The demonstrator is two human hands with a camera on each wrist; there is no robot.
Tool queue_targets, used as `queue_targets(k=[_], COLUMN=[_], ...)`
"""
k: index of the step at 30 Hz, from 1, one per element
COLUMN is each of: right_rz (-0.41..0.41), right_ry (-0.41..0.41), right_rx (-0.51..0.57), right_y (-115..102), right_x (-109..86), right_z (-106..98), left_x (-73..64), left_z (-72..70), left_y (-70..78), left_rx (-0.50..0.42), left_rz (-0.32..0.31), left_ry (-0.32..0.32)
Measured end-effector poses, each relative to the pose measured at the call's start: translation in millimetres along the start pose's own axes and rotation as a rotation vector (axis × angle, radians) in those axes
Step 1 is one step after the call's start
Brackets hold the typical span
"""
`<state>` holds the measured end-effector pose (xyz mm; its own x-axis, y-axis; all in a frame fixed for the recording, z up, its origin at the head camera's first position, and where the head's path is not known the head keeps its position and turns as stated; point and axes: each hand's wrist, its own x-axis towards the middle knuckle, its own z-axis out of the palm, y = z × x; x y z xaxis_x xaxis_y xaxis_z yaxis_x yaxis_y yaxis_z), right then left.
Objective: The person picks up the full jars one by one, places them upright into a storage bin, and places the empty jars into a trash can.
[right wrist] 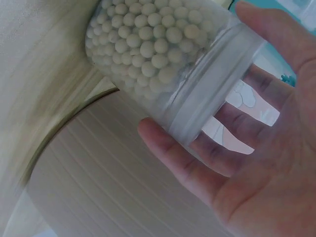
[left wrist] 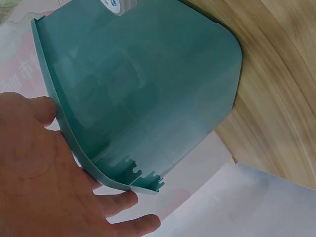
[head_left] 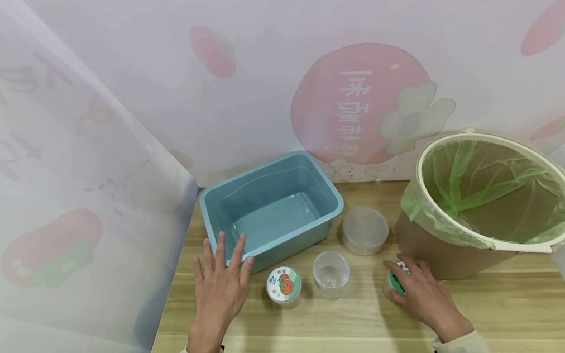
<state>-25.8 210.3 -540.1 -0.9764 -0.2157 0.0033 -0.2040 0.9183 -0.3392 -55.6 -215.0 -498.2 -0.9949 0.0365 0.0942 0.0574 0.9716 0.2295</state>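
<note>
My left hand (head_left: pixel 219 294) rests at the near left corner of a blue plastic basin (head_left: pixel 278 217), its fingers spread and straight over the rim. In the left wrist view, the thumb and fingers lie along the basin's rim (left wrist: pixel 74 143). My right hand (head_left: pixel 426 297) holds a clear jar of pale round beads (right wrist: pixel 143 44) by its lid, with thumb and fingers around it. From above, part of that jar's green label shows beside the fingers. A jar with a tomato picture on its lid (head_left: pixel 284 284) and a clear cup (head_left: pixel 331 273) stand between my hands.
A round translucent container (head_left: pixel 365 230) sits right of the basin. At the right stands a brown bin (head_left: pixel 438 258) lined with a green bag (head_left: pixel 466 202). Printed white sheeting (head_left: pixel 251 106) hangs behind and to the left of the wooden table (head_left: pixel 327 341).
</note>
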Motion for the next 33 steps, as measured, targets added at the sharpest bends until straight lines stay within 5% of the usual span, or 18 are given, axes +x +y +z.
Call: queue_targets(k=[33], right_rz=[-0.074], right_ry=[0.075], right_rx=[-0.072], right_y=[-31], right_x=[10.4], right_z=[-50], left_x=[-0.3], left_z=[2.9], left_y=[-0.6], left_rx=[-0.014], left_rz=[-0.012], left_ry=[-0.012])
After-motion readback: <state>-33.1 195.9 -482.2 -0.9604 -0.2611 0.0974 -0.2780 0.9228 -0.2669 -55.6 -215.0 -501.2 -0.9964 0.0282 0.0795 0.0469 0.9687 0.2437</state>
